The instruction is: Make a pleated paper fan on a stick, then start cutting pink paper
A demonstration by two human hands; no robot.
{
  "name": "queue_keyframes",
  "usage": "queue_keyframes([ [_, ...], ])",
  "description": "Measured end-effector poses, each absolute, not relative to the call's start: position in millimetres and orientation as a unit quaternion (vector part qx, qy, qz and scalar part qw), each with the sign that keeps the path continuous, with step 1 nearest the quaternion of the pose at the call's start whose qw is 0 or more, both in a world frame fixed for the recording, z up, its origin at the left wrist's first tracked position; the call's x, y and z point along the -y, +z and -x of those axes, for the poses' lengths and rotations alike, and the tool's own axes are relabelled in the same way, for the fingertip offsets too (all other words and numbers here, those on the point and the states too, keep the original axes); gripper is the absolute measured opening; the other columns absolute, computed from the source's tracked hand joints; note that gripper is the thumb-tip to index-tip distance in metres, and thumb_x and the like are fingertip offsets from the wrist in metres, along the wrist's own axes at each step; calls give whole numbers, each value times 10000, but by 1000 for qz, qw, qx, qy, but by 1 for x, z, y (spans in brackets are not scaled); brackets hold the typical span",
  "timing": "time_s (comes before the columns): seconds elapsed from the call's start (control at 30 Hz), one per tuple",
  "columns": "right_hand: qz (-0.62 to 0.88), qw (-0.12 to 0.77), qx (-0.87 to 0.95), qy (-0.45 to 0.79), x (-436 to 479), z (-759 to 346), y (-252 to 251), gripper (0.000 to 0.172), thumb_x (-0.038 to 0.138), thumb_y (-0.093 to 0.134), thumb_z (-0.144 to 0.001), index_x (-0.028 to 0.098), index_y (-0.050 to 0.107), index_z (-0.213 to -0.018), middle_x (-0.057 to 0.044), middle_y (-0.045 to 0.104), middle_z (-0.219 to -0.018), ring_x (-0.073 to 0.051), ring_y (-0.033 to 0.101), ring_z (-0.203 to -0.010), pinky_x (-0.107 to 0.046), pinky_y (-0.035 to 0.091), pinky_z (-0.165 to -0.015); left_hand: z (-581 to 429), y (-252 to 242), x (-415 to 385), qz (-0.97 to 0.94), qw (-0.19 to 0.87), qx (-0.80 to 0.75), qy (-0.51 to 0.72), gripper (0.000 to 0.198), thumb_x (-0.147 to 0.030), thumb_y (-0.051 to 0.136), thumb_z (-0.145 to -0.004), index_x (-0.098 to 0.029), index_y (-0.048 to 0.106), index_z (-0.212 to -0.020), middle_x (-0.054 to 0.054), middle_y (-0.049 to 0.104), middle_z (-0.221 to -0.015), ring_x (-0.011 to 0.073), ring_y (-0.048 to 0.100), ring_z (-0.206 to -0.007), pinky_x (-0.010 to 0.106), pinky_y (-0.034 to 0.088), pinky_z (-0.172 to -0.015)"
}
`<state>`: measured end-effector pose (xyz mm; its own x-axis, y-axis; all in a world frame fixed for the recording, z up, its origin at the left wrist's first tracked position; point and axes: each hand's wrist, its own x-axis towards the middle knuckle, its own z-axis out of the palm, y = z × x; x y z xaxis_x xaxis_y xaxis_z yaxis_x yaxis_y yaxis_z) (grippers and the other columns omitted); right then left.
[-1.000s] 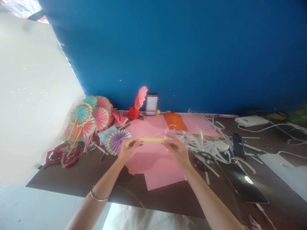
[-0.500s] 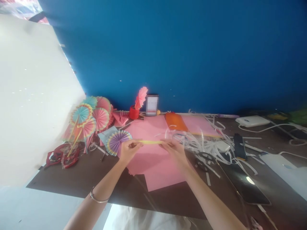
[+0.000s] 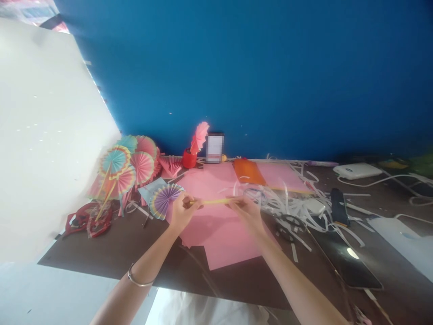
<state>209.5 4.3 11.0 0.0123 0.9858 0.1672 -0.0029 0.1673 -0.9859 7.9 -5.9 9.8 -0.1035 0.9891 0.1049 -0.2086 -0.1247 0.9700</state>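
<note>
Both my hands hold a thin folded yellow paper strip (image 3: 214, 201) level above pink paper sheets (image 3: 219, 230) on the dark table (image 3: 111, 246). My left hand (image 3: 182, 213), with a metal bangle at the wrist, pinches the strip's left end. My right hand (image 3: 246, 212) pinches its right end. A purple and yellow paper fan (image 3: 163, 198) lies just left of my left hand.
Several colourful paper fans (image 3: 125, 164) stand at the back left. White paper scraps (image 3: 297, 203) and scissors (image 3: 291, 223) lie to the right, with a phone (image 3: 345, 259), a dark remote (image 3: 338, 201) and white devices with cables. A red cup (image 3: 188, 159) stands by the blue wall.
The yellow strip has narrowed and now looks thinner between my fingers. Both hands stayed almost where they were, pinching its ends.
</note>
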Motion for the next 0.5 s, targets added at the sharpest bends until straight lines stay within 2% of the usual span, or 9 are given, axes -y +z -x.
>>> queue_keyframes([
  [0.1,472,552,558,401,-3,-210,12,228,401,682,-688,197,589,-729,-73,682,-882,-191,641,-772,-358,537,-715,-7,11,5,-473,511,-443,565,312,-376,705,-660,-168,487,-741,-4,629,-673,183,672,-713,355,576,-691],
  [0.2,468,543,595,363,-2,-212,12,212,383,681,-684,205,566,-706,-69,679,-858,-193,632,-760,-352,527,-693,-5,12,5,-548,498,-452,497,266,-387,656,-710,-143,592,-796,56,661,-809,188,670,-724,338,565,-682],
  [0.33,453,535,618,357,-2,-212,13,177,351,669,-695,205,571,-681,-55,676,-824,-190,630,-771,-330,511,-688,-3,11,5,-639,425,-483,422,251,-364,649,-719,-182,670,-891,89,683,-969,225,640,-900,306,529,-725],
  [0.4,449,539,618,355,-2,-211,14,161,337,670,-695,205,580,-682,-52,676,-820,-190,629,-782,-327,505,-699,-3,10,3,-651,410,-492,407,217,-365,638,-724,-193,692,-844,84,692,-957,231,630,-907,297,518,-702],
  [0.5,451,544,610,359,0,-210,15,153,332,675,-689,205,590,-690,-51,681,-833,-189,632,-786,-329,506,-708,-4,6,-1,-644,420,-490,410,199,-366,631,-724,-181,702,-749,80,708,-865,212,637,-802,293,505,-672],
])
